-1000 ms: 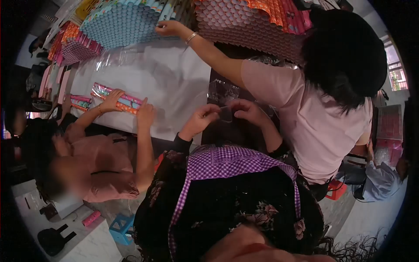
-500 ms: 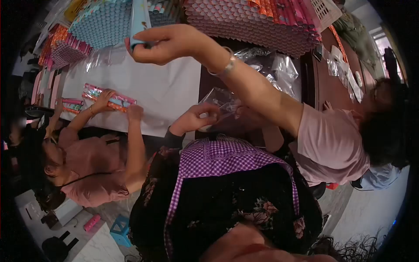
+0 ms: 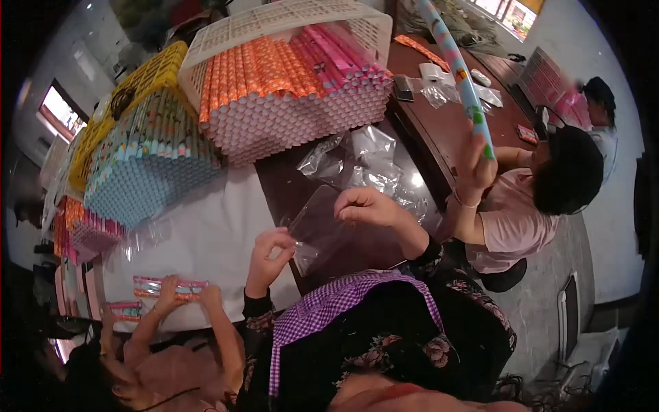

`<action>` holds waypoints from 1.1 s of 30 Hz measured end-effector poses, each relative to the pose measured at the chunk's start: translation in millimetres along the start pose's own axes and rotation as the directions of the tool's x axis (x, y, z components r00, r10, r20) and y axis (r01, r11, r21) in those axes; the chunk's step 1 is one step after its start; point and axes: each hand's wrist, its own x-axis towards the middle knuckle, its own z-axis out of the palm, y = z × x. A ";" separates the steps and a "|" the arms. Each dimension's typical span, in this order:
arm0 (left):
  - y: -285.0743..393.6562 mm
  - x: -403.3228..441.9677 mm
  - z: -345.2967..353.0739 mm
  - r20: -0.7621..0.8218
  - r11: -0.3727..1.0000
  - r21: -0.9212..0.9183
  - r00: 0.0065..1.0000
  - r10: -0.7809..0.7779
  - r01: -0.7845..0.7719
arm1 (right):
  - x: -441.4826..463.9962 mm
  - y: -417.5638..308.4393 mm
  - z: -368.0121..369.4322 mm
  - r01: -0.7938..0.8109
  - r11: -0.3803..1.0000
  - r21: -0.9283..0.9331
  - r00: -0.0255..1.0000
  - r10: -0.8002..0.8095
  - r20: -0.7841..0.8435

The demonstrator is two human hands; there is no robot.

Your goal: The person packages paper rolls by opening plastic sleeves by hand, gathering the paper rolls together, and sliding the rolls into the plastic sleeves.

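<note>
My left hand (image 3: pixel 270 259) is closed, thumb and fingertips pinched on the lower left part of a clear plastic bag (image 3: pixel 317 216). On the bag's other side, my right hand (image 3: pixel 371 207) has its fingers curled together at the film's edge. The bag looks flat and thin, and its outline is hard to follow against the dark table. More loose clear bags (image 3: pixel 376 161) lie crumpled just beyond my right hand.
Patterned tubes fill a white basket (image 3: pixel 288 17) and a yellow basket (image 3: pixel 82 158). At right, a co-worker's hand (image 3: pixel 475 165) holds up a light blue tube (image 3: pixel 456 69). A left co-worker's hands press wrapped rolls (image 3: pixel 184 288) on the white sheet (image 3: pixel 226 213).
The right co-worker's arm, stretched across in front of me, has drawn back right with the light blue tube. My right hand now shows. The view has swung right and up.
</note>
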 end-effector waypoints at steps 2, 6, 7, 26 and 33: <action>0.3 -0.7 -1.9 0.010 0.999 -0.040 0.999 0.034 -0.034 | -8.3 -6.0 -5.1 0.056 0.998 0.022 0.997 -0.055 -0.057; 6.4 9.6 6.0 0.067 0.948 -0.208 0.971 -0.230 0.239 | -21.1 -17.2 -25.8 0.101 0.994 0.045 0.983 -0.093 -0.159; 6.0 12.0 6.1 0.151 0.941 -0.173 0.952 -0.266 0.290 | -22.7 -16.4 -28.7 0.115 0.993 0.029 0.972 -0.107 -0.208; -29.1 23.8 -13.1 -0.025 0.946 0.093 0.951 -0.308 0.309 | -70.1 -1.5 -98.1 0.088 0.980 -0.177 0.746 -0.183 -0.640; 2.6 43.0 -40.8 -0.041 0.962 0.231 0.989 -0.141 0.147 | -68.1 13.6 -108.4 0.191 0.966 -0.172 0.583 -0.252 -0.772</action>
